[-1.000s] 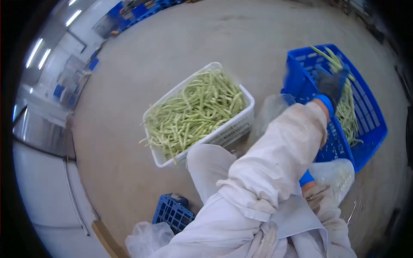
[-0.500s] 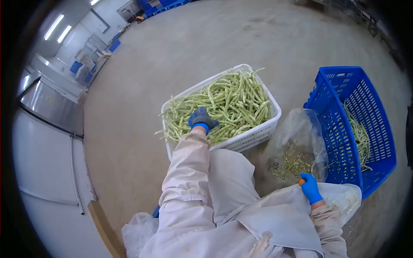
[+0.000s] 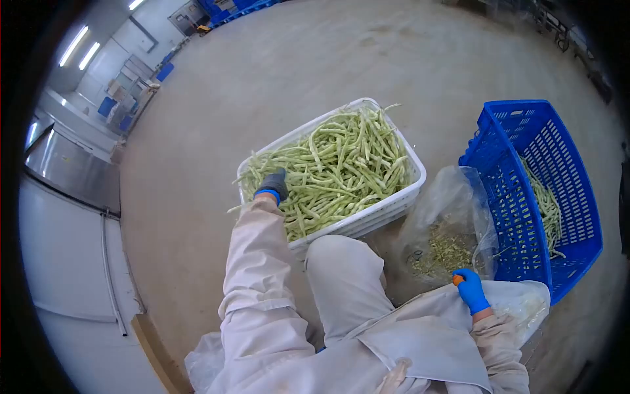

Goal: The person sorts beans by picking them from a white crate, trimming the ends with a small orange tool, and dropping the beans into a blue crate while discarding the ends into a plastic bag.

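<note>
Head view. White crate point(image 3: 394, 209) heaped with green beans point(image 3: 341, 167) to its rim; most of the pile appears unprocessed. Blue crate point(image 3: 518, 197), at the white crate's right, carries only a thin layer of beans point(image 3: 548, 210) along its right wall. Clear bag point(image 3: 446, 230) between the two crates holds trimmings.

Left hand point(image 3: 272, 185), dark glove, arm stretched forward, fingers curled down into the beans at the white crate's near-left corner; whether it grips any, cannot tell. Right hand point(image 3: 471, 289), blue glove, rests low by the bag's near edge, closed around a small orange object point(image 3: 457, 280). Hands well apart.
</note>
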`<action>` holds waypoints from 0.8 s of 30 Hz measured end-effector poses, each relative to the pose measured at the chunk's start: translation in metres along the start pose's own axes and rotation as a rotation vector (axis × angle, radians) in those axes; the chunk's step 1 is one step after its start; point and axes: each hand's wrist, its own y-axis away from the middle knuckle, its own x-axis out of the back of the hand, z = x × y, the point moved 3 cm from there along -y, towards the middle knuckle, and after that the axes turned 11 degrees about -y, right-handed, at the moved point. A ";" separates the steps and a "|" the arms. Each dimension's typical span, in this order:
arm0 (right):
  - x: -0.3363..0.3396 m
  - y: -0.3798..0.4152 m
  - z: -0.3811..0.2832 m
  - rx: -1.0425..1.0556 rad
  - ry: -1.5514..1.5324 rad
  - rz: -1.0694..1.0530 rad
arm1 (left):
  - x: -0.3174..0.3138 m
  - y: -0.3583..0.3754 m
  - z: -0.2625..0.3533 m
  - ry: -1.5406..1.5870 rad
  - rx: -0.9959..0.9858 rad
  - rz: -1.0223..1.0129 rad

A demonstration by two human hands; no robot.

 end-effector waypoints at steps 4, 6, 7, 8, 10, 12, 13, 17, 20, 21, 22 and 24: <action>-0.001 0.001 0.000 -0.008 -0.057 0.015 | 0.031 0.021 -0.045 0.166 -0.051 0.219; 0.000 0.000 0.005 -0.005 -0.110 0.022 | 0.042 0.027 -0.065 0.265 0.018 0.259; 0.002 0.000 0.002 0.010 -0.076 0.013 | 0.046 0.031 -0.075 0.371 0.084 0.295; 0.002 0.001 0.000 0.026 -0.040 0.005 | 0.052 0.034 -0.085 0.353 0.124 0.332; 0.003 0.003 -0.005 0.036 -0.073 0.001 | 0.052 0.040 -0.105 0.440 0.160 0.465; 0.003 0.004 -0.008 0.048 -0.104 0.000 | 0.082 0.075 -0.096 0.450 0.234 0.583; 0.003 0.004 -0.008 0.063 -0.112 0.018 | 0.083 0.078 -0.100 0.446 0.234 0.589; 0.004 0.003 0.002 0.132 -0.097 0.042 | 0.109 0.090 -0.115 0.237 0.167 0.904; 0.004 -0.003 0.009 0.103 -0.112 0.029 | 0.169 0.132 -0.100 0.837 0.029 0.866; 0.004 -0.003 0.005 0.110 -0.120 0.035 | 0.182 0.143 -0.091 1.064 -0.016 0.826; 0.004 -0.001 -0.002 0.114 -0.056 0.019 | 0.193 0.151 -0.081 1.289 -0.072 0.771; 0.004 -0.001 -0.013 0.116 -0.002 0.034 | 0.206 0.161 -0.059 1.395 -0.155 0.723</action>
